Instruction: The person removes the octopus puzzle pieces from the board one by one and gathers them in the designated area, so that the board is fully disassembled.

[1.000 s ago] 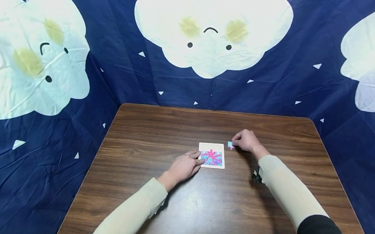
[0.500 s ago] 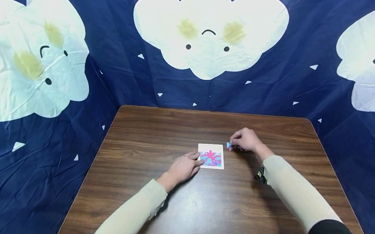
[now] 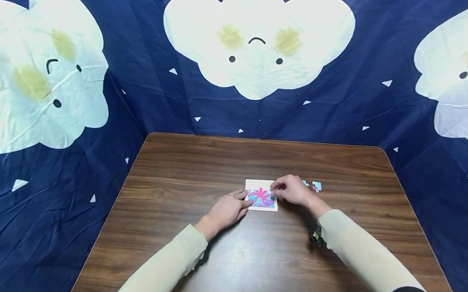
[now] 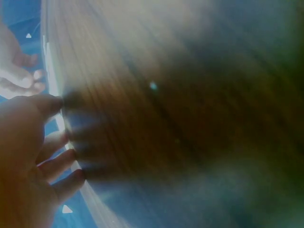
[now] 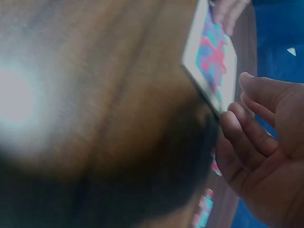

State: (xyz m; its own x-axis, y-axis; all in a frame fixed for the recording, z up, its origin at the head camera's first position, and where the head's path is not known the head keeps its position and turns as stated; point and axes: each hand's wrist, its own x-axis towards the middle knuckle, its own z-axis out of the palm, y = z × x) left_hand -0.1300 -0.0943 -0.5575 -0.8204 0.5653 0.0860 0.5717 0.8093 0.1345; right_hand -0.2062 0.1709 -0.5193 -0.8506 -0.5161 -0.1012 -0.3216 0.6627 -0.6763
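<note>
A small white-framed jigsaw puzzle with a pink octopus picture lies on the table. A bare pale strip runs along its far side. My left hand rests on its left edge with the fingers extended. At the right edge, my right hand has its thumb and fingertips brought together as in a pinch; the puzzle piece there is hidden by the fingers. In the right wrist view the right hand is beside the board's corner, the puzzle board beyond its fingertips. The left wrist view shows the left hand with fingers spread.
Two loose puzzle pieces lie right of the right hand: one puzzle piece in plain view, another puzzle piece partly covered by the hand. The wooden table ends at a blue curtain printed with clouds.
My right hand has moved left from the loose pieces to the puzzle's right edge, uncovering pieces behind it. My left hand has stayed on the board.
</note>
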